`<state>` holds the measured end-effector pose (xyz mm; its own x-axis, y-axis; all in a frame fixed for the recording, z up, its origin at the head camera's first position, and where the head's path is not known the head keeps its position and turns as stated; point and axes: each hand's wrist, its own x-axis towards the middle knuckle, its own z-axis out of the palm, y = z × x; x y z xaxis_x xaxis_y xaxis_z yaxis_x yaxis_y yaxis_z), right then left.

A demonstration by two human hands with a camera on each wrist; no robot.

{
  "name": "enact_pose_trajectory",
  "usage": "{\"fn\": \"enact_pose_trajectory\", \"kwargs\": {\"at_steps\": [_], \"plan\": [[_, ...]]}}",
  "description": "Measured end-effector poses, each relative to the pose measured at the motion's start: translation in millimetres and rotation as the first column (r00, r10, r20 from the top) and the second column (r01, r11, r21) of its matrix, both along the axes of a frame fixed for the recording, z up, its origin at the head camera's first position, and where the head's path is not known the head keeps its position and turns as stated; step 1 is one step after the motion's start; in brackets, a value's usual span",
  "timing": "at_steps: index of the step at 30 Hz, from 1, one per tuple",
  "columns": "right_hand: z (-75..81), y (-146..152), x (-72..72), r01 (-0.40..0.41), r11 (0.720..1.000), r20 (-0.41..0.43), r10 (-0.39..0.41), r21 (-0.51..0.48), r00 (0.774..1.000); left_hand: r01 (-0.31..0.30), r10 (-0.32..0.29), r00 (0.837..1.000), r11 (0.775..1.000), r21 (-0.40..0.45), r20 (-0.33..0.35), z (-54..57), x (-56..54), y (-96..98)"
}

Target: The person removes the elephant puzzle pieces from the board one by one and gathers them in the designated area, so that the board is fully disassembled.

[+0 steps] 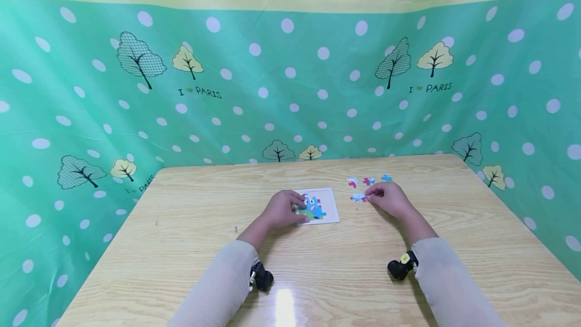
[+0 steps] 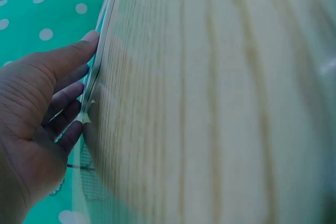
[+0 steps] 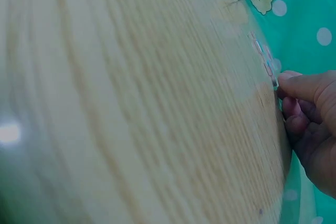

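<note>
A square jigsaw puzzle tray [image 1: 334, 206] with a white border lies on the table, partly filled with a blue cartoon figure on green; its right part shows bare white. My left hand [image 1: 283, 209] rests at the tray's left side, fingers and thumb spread over its edge and covering part of the picture. In the left wrist view the left hand [image 2: 44, 95] has its thumb tip at the tray's thin edge. To the right of the tray, my right hand [image 1: 388, 198] pinches a white, blue and pink puzzle piece [image 1: 358, 198] by its right end, close to the tabletop.
Behind the right hand lie several loose puzzle pieces: a white and pink piece [image 1: 352, 181], a pink piece [image 1: 366, 181] and a blue piece [image 1: 387, 177]. The wooden table [image 1: 190, 246] ends at a green dotted curtain [image 1: 290, 90]. Black cameras sit at both wrists.
</note>
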<state>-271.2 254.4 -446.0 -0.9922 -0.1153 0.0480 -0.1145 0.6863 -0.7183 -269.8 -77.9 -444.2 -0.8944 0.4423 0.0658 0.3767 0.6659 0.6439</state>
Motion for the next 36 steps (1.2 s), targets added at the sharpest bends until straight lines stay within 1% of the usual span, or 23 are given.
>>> {"fn": "enact_pose_trajectory", "kwargs": {"at_steps": [5,10,17,22,27,31,36], "plan": [[1.7,1.7,2.3,0.001,0.997,0.017,0.001,-0.079,1.0,-0.009,0.009,1.0,1.0,0.009,0.004,-2.6,-0.6,0.1],[7.4,0.1,5.8,-0.006,0.99,0.04,0.012,-0.143,0.999,-0.01,0.01,1.0,1.0,0.006,0.003,-4.1,-0.3,0.0],[15.0,-4.8,10.4,-0.002,0.987,0.035,0.008,-0.161,0.999,-0.011,0.011,1.0,1.0,-0.002,0.01,-2.0,0.7,1.3],[21.6,-10.0,12.3,0.005,0.979,0.027,0.001,-0.205,1.0,-0.012,0.012,1.0,1.0,0.0,0.012,-1.5,-0.5,1.1],[26.8,-17.9,14.5,-0.018,0.974,0.002,0.019,-0.226,1.0,-0.005,0.005,1.0,1.0,-0.006,0.001,-0.3,-1.4,0.3],[29.0,-24.9,14.2,-0.053,0.967,-0.031,0.047,-0.247,0.998,0.001,-0.001,1.0,1.0,-0.014,0.001,0.2,-1.5,0.0],[31.4,-35.8,13.3,-0.074,0.957,-0.015,0.072,-0.279,0.997,0.007,-0.007,1.0,1.0,-0.008,0.009,0.1,-0.8,0.4]]}}
